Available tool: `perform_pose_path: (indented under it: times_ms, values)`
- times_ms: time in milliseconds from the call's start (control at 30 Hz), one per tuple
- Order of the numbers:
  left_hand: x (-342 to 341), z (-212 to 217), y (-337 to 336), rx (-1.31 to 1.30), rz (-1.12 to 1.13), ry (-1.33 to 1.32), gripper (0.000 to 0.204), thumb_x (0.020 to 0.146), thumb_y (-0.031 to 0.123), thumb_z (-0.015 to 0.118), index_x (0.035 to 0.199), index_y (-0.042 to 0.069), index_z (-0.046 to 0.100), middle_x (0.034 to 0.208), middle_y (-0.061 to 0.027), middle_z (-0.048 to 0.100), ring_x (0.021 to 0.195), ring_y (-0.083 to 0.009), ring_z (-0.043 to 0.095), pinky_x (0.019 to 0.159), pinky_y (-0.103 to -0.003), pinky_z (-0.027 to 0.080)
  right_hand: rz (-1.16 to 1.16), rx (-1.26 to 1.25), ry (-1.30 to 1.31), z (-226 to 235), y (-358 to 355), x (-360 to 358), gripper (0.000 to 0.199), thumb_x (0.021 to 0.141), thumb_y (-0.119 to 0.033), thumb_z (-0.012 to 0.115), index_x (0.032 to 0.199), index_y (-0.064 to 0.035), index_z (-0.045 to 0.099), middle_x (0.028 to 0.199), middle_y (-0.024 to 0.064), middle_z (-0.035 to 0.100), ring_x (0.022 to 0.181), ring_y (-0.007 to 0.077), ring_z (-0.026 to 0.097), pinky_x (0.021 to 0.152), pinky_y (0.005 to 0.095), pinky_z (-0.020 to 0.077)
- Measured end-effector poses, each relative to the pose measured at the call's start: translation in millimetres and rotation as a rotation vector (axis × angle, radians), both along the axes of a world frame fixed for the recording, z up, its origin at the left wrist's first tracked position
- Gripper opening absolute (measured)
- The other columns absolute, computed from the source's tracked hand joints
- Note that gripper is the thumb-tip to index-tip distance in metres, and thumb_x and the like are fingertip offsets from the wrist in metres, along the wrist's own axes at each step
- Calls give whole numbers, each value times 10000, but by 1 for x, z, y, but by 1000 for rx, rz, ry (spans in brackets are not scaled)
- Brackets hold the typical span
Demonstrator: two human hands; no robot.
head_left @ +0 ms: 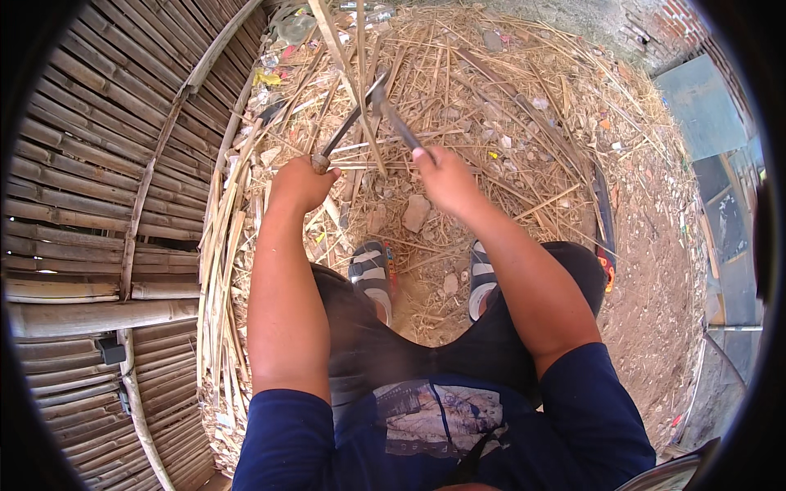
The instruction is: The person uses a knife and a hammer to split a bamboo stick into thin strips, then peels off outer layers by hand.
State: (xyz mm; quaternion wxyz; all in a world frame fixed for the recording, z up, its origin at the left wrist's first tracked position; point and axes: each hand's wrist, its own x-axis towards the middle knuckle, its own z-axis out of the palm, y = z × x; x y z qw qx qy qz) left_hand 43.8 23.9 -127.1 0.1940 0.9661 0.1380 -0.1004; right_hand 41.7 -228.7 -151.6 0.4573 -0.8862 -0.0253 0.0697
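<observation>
My left hand (301, 185) is closed round the handle of a long dark-bladed knife (344, 128), which points up and to the right, away from me. My right hand (449, 182) grips a hammer (398, 124) by its dark handle, and the hammer's head lies against or just over the far part of the blade. Upright bamboo strips (332, 39) cross the blade near that spot. Whether the blade sits inside a split in the bamboo, I cannot tell.
Bamboo scraps (426, 69) and straw litter the ground, with a broken brick (416, 213) between my sandalled feet. Long bamboo strips (221, 303) lie along a bamboo slat wall (90, 155) at left. Blue-grey sheets (704, 106) stand at far right.
</observation>
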Motion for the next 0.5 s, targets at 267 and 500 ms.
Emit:
perform_pose_path:
  times_ms: [267,500]
  values:
    - [0,-7,-1,-10,-39,-21,564,857,495,731,1115,-4,687,1119,-236,706,1049,-394,679,919,-456,531,-233,365,-488,31,-10,7,442,1082,-429,403,1032,-23,569,663,73,579,564,191,568,541,381,463]
    - [-1,-2,-2,-32,-9,18,541,853,495,734,1108,19,697,1114,-221,712,1062,-383,676,928,-452,528,-10,-182,-193,3,6,-1,384,1062,-398,449,1067,-32,565,714,200,652,661,372,664,614,489,506]
